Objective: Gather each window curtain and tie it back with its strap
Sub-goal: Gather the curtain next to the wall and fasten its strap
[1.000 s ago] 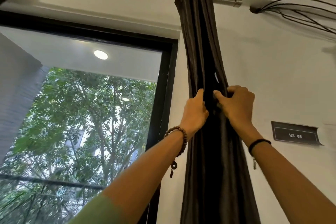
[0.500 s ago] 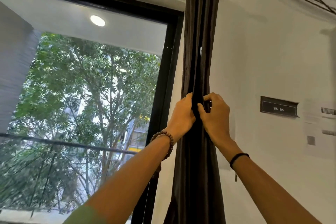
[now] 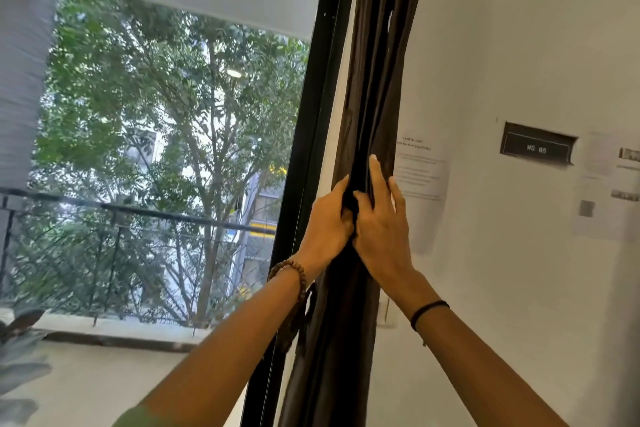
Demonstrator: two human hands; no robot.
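The dark brown curtain [image 3: 377, 80] is seen gathered into a narrow column of folds, hanging just to the right of the black window frame [image 3: 311, 114] and against the white wall [image 3: 519, 28]. It is held at mid-height by both hands, which touch each other on it. The left hand [image 3: 327, 222] is closed on the bundle from the window side, its fingers curled round the folds. The right hand [image 3: 381, 229] is laid on the wall side with its fingers [image 3: 375, 173] straight, slightly spread and pointing up along the cloth; its thumb is tucked into the folds, and whether a fold is pinched there cannot be told.

A beaded bracelet [image 3: 291, 270] is worn on the left wrist, and a thin black band [image 3: 429, 310] on the right. A dark strip [image 3: 294, 326] hangs beside the left wrist; whether it is the strap cannot be told.

On the wall a dark plaque [image 3: 536, 147] marked "WS 05" is fixed, with printed sheets [image 3: 420, 170] posted on either side of it. Through the glass, trees [image 3: 173, 114] and a balcony railing [image 3: 138, 211] are seen.
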